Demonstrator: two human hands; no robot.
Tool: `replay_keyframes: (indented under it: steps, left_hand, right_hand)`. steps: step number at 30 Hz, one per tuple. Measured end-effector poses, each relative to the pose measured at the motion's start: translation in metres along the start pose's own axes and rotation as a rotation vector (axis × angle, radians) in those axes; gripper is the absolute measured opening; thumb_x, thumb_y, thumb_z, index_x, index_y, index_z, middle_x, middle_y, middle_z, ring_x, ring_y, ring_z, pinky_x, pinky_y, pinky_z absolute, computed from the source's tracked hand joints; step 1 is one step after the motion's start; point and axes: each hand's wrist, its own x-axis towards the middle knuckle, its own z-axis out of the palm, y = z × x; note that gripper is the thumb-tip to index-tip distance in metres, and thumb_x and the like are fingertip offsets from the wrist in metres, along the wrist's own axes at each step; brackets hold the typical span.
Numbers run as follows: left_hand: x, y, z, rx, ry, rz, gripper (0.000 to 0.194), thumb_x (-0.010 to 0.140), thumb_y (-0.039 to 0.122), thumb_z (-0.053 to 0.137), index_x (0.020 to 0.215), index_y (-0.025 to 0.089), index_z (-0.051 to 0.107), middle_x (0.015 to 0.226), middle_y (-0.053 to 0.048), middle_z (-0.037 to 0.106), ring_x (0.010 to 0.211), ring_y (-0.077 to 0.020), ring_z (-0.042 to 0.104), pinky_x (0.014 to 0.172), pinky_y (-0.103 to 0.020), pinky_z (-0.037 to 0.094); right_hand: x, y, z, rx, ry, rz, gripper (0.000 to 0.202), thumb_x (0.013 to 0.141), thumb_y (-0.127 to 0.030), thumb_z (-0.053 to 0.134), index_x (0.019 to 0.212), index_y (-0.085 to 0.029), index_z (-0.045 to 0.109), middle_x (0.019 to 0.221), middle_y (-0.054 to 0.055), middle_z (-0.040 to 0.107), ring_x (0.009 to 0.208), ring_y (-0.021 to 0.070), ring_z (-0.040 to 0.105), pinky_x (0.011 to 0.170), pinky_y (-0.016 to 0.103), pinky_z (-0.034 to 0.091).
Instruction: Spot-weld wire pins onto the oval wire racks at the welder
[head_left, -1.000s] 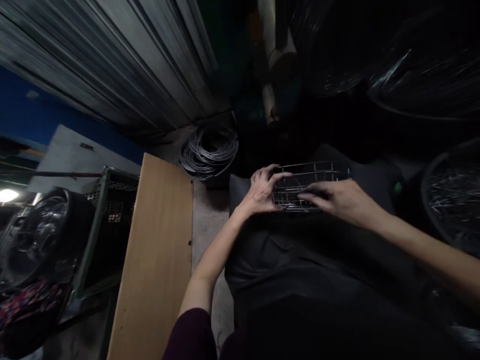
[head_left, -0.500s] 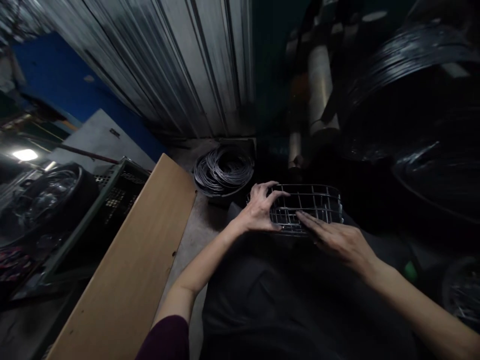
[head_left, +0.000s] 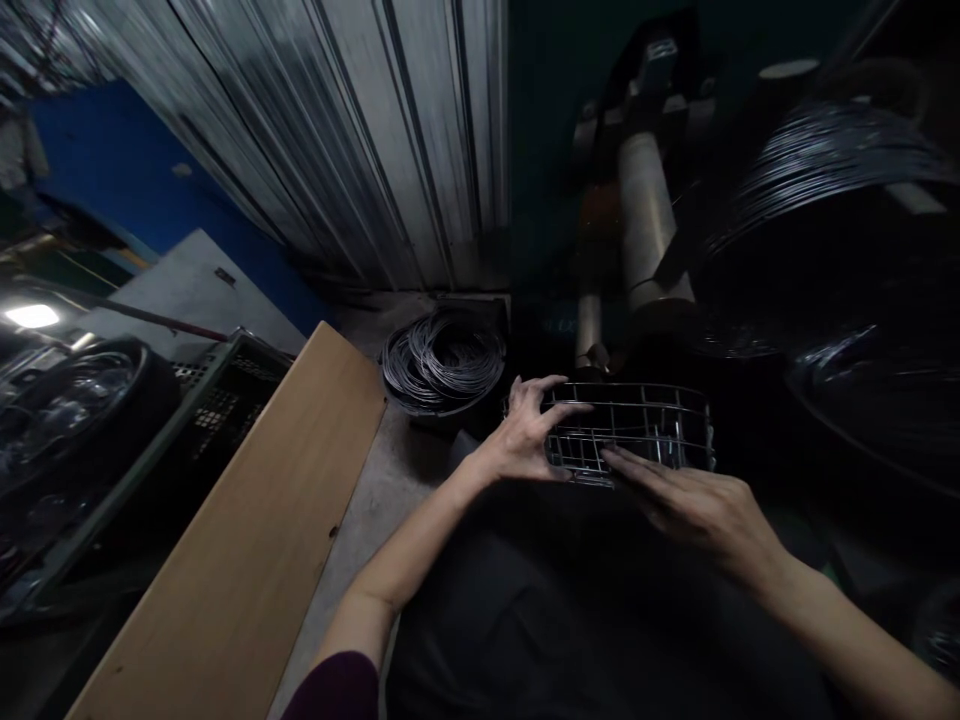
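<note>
A wire basket (head_left: pixel 645 420) with a rounded right end lies over dark cloth on my lap. My left hand (head_left: pixel 529 432) grips its left end, thumb at the lower edge and fingers over the upper wires. My right hand (head_left: pixel 694 500) reaches in from the right, its fingers pressed together, their tips at the basket's lower front wires. Whether those fingers hold something small cannot be made out.
Coiled wire (head_left: pixel 442 360) sits in a dark container beyond my left hand. A wooden board (head_left: pixel 240 530) runs along the left, beside a green crate (head_left: pixel 225 400). Metal machinery (head_left: pixel 646 210) and a large wire coil (head_left: pixel 840 155) stand at the right.
The basket and both hands appear slightly lower and further right, while the background has also shifted in view. My left hand keeps its grip, and my right fingertips stay at the wires.
</note>
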Motion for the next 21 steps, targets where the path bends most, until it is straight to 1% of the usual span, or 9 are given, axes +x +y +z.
replay_keyframes:
  steps: [2, 4, 5, 10, 12, 15, 18, 21]
  left_hand:
    - [0.005, -0.002, -0.001, -0.011, -0.004, 0.014, 0.092, 0.054, 0.047, 0.086, 0.136, 0.021, 0.054, 0.151, -0.020, 0.033, 0.143, -0.0388, 0.030, 0.119, -0.065, 0.013]
    - [0.010, -0.004, -0.003, -0.016, 0.000, 0.030, 0.092, 0.055, 0.047, 0.085, 0.137, 0.021, 0.053, 0.150, -0.020, 0.033, 0.143, -0.0389, 0.029, 0.120, -0.064, 0.013]
    - [0.012, -0.005, -0.003, -0.019, 0.003, 0.032, 0.092, 0.055, 0.047, 0.085, 0.138, 0.021, 0.053, 0.150, -0.020, 0.034, 0.143, -0.0388, 0.029, 0.120, -0.063, 0.014]
    - [0.019, -0.008, -0.003, -0.032, 0.009, 0.009, 0.091, 0.055, 0.047, 0.085, 0.138, 0.023, 0.053, 0.150, -0.019, 0.036, 0.143, -0.0394, 0.030, 0.119, -0.064, 0.013]
    - [0.022, -0.010, -0.003, -0.021, 0.031, 0.010, 0.092, 0.055, 0.048, 0.085, 0.138, 0.024, 0.053, 0.151, -0.018, 0.035, 0.144, -0.0388, 0.029, 0.119, -0.064, 0.012]
    - [0.027, -0.013, -0.003, -0.014, 0.054, 0.021, 0.095, 0.055, 0.048, 0.086, 0.140, 0.024, 0.052, 0.151, -0.018, 0.034, 0.144, -0.0377, 0.028, 0.120, -0.064, 0.012]
    - [0.030, -0.015, -0.005, -0.016, 0.040, 0.019, 0.095, 0.054, 0.045, 0.087, 0.140, 0.025, 0.052, 0.152, -0.017, 0.033, 0.144, -0.0379, 0.028, 0.121, -0.064, 0.013]
    - [0.031, -0.017, -0.006, -0.012, 0.023, 0.004, 0.096, 0.053, 0.045, 0.087, 0.140, 0.026, 0.052, 0.152, -0.016, 0.033, 0.145, -0.0385, 0.027, 0.121, -0.065, 0.011]
  right_hand:
    - [0.004, 0.003, -0.001, -0.035, 0.022, -0.018, 0.041, 0.094, -0.009, 0.053, 0.131, -0.021, 0.062, 0.120, 0.000, 0.067, 0.077, 0.0108, 0.070, 0.064, 0.021, 0.057]
    - [0.010, 0.005, -0.002, -0.068, 0.049, -0.034, 0.029, 0.097, -0.013, 0.053, 0.121, -0.019, 0.067, 0.118, 0.000, 0.068, 0.074, 0.0098, 0.069, 0.061, 0.021, 0.055]
    - [0.012, 0.006, -0.003, -0.075, 0.057, -0.037, 0.027, 0.098, -0.014, 0.053, 0.119, -0.018, 0.068, 0.118, 0.000, 0.068, 0.075, 0.0096, 0.069, 0.060, 0.021, 0.055]
    - [0.020, 0.010, -0.002, -0.041, 0.080, -0.026, 0.030, 0.096, -0.013, 0.054, 0.122, -0.020, 0.067, 0.117, 0.000, 0.068, 0.080, 0.0100, 0.070, 0.061, 0.019, 0.054]
    - [0.023, 0.012, -0.002, -0.065, 0.081, -0.018, 0.029, 0.096, -0.014, 0.055, 0.121, -0.020, 0.068, 0.116, -0.001, 0.068, 0.076, 0.0097, 0.070, 0.059, 0.019, 0.053]
    - [0.029, 0.015, -0.002, -0.117, 0.081, -0.024, 0.024, 0.096, -0.014, 0.056, 0.115, -0.018, 0.070, 0.114, -0.001, 0.069, 0.071, 0.0089, 0.069, 0.055, 0.020, 0.053]
    - [0.034, 0.016, -0.003, -0.113, 0.091, -0.037, 0.023, 0.096, -0.013, 0.055, 0.115, -0.016, 0.069, 0.114, -0.001, 0.069, 0.072, 0.0095, 0.069, 0.058, 0.020, 0.055]
    - [0.035, 0.017, -0.003, -0.073, 0.094, -0.029, 0.023, 0.098, -0.014, 0.053, 0.116, -0.016, 0.068, 0.114, -0.001, 0.069, 0.076, 0.0098, 0.070, 0.060, 0.018, 0.056]
